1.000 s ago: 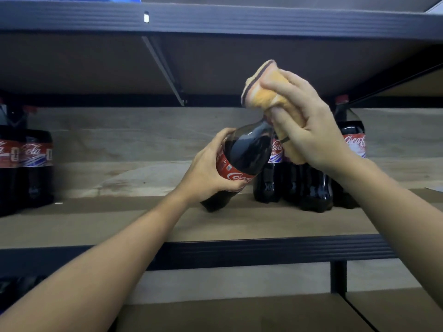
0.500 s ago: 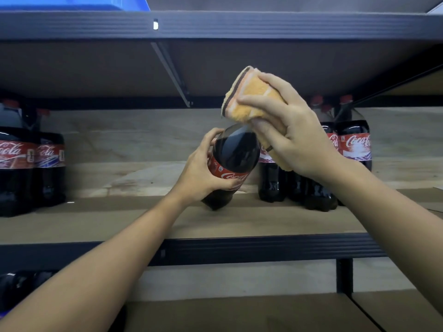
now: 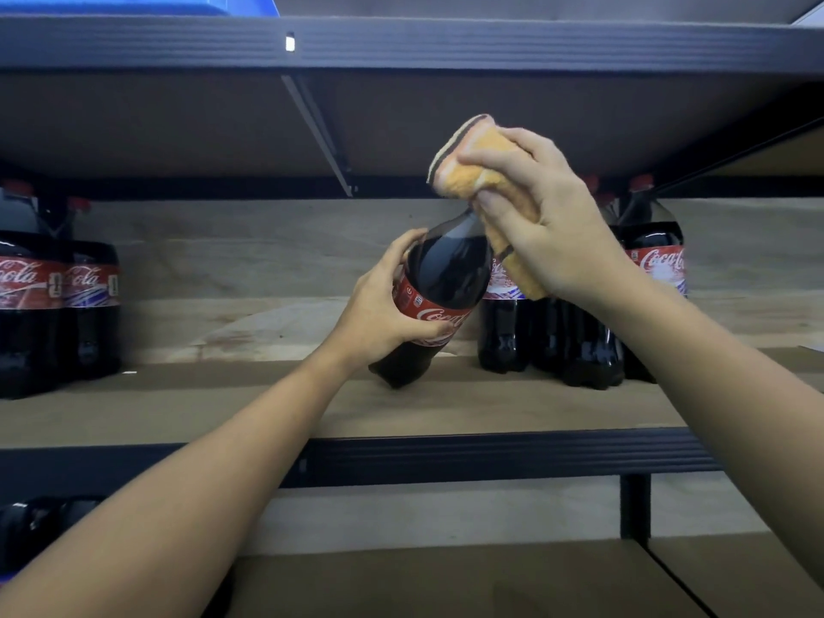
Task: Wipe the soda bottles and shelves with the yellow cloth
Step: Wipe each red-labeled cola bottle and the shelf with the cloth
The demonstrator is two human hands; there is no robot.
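Left hand [image 3: 383,312] grips a bottle [image 3: 439,289] at the red label, fingers curled round its body. Bottle is tilted, top leaning up and to the right, base touching the shelf [image 3: 223,408] near its front edge. Dark soda inside, level below the neck.

Right hand [image 3: 550,225] is clamped on the cloth [image 3: 479,169], which is folded and bunched over the bottle's neck and top. Fingers wrap the cloth from above, thumb low on the near side. Cap is hidden under the cloth; cannot tell whether the cloth touches it. A dark stripe runs along the cloth's upper left edge. A tail of cloth hangs below the palm, in front of the bottles behind.

Right group [image 3: 579,332] of upright bottles stands on the same shelf, just behind and to the right of the tilted one, partly covered by the right hand. Red caps show on two or three at the back; exact count unclear. Left group [image 3: 58,305] stands at the far left end of the shelf, well apart from the hands, two labels visible.

Shelf is a brown board with a dark metal front rail [image 3: 490,452]. Upper shelf [image 3: 401,42] has the same rail, with a blue bin [image 3: 133,3] on it at the top left. Lower shelf [image 3: 446,577] shows bare board; dark shapes at its far left are too dim to identify.
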